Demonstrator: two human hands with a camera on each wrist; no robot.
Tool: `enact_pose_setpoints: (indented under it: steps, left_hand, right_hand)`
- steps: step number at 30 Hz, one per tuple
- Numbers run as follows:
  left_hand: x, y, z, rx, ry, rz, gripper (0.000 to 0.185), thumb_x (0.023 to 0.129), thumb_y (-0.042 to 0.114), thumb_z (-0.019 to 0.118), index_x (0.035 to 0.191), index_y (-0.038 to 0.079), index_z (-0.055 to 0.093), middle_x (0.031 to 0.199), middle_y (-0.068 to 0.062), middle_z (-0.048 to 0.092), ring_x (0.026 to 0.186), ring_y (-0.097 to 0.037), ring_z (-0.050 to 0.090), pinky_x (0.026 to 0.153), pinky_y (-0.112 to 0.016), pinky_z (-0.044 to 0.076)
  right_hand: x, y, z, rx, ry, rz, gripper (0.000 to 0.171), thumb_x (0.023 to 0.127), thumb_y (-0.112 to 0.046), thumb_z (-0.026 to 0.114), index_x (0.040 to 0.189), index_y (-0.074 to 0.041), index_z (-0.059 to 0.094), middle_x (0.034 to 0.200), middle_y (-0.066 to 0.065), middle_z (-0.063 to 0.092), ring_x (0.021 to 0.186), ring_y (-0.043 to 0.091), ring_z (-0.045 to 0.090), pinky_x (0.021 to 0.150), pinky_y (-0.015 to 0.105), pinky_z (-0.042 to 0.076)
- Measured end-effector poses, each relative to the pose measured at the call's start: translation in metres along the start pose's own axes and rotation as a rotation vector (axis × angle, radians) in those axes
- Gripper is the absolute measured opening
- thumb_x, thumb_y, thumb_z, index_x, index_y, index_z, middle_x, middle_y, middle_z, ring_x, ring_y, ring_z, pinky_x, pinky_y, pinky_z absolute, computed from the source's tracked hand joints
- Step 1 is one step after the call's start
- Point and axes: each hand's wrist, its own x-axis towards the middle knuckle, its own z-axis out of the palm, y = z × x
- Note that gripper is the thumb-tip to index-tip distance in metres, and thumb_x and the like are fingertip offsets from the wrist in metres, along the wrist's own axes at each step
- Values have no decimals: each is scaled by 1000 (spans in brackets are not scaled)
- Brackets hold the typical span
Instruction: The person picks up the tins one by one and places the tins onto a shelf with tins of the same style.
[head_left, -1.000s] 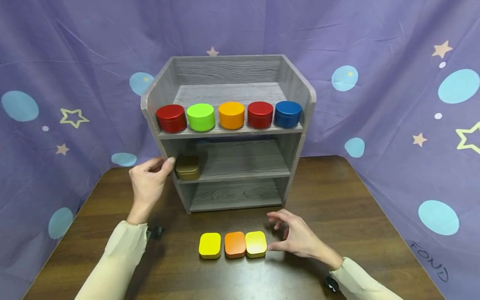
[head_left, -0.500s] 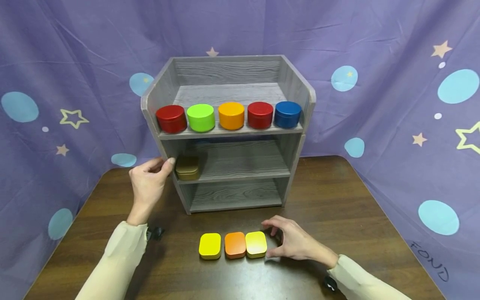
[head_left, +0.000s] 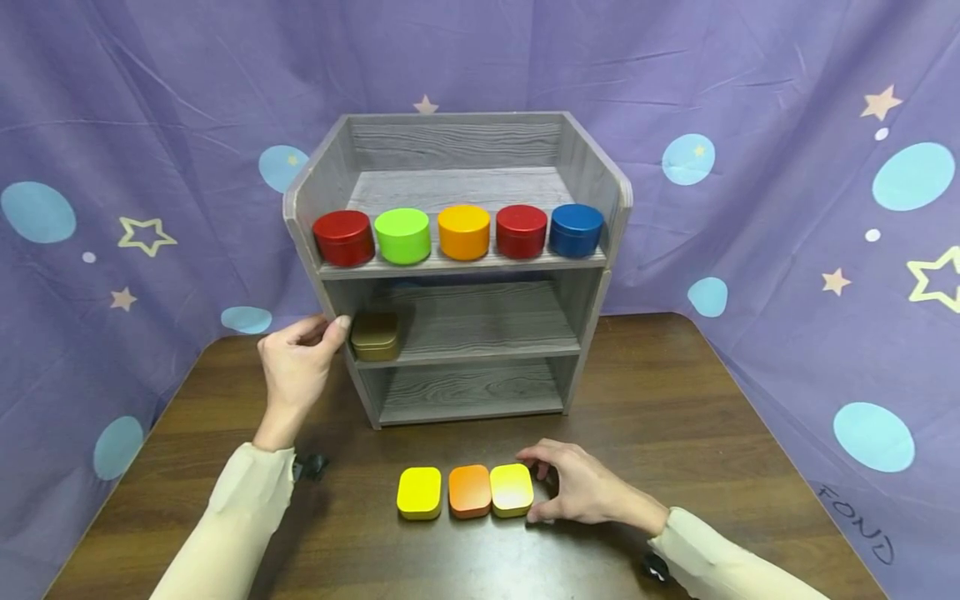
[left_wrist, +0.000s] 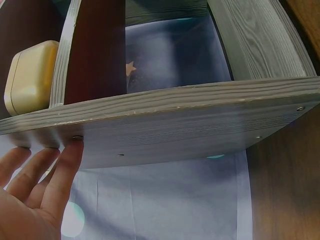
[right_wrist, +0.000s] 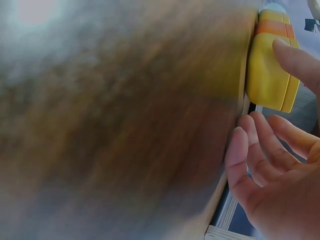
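Observation:
My left hand [head_left: 294,367] holds the left side panel of a grey wooden shelf unit [head_left: 465,356], thumb at its front edge; in the left wrist view several fingertips [left_wrist: 75,147] touch the panel's outer face. Beside that thumb, a gold square tin [head_left: 376,337] stands on the middle shelf. My right hand [head_left: 588,487] is spread beside the right-hand yellow square tin [head_left: 512,489], thumb near its front corner and fingers behind it. In the right wrist view the thumb overlaps this tin [right_wrist: 270,72], while the other fingers [right_wrist: 237,150] are apart from it.
Left of that tin lie an orange square tin [head_left: 470,490], close against it, and another yellow tin [head_left: 419,492] across a small gap. Several round tins, including a green one [head_left: 403,236] and a blue one [head_left: 576,230], line the top shelf on the brown table [head_left: 660,400].
My right hand has moved left and slightly toward me, closer around the right-hand yellow tin. My left hand has stayed on the shelf unit, and the tins have not moved.

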Motion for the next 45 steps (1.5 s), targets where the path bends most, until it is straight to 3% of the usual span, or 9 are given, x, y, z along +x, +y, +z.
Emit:
enact_pose_setpoints:
  steps: [8,23,29,39,45]
  left_hand:
    - [0,0,0,2,-4,-8,22,88,11,85,88,-11,82,71,46,61,65,20,58,64,-2,45]
    - [-2,0,-2,-4,2,-23,21,87,10,86,92,-10,83,72,46,61,66,20,59,65,-2,46]
    - [-1,-1,-1,-7,1,-13,21,87,10,86,92,-10,82,73,46,61,66,21,59,65,-2,46]
    - [0,-1,0,-2,3,6,20,87,10,86,90,-9,83,72,46,61,65,20,57,64,-2,44]
    - [0,0,0,-2,5,-2,20,87,11,86,89,-9,83,71,46,61,64,20,57,63,-2,44]
  right_hand:
    - [6,-6,4,-46,-28,9,70,74,-35,100,134,-11,72,106,-10,69,90,2,57,78,18,48]
    - [10,-11,8,-95,-48,31,66,74,-36,100,131,-15,73,118,-7,75,101,3,64,90,27,57]
    - [10,-11,8,-71,-44,28,65,74,-34,100,130,-14,73,115,-7,74,96,3,61,86,23,54]
    - [10,-12,9,37,-25,25,61,75,-29,100,128,-13,74,113,-5,74,96,4,62,88,23,55]
    - [8,-13,9,44,-21,18,60,74,-28,100,126,-14,73,114,-5,75,98,1,61,90,24,56]
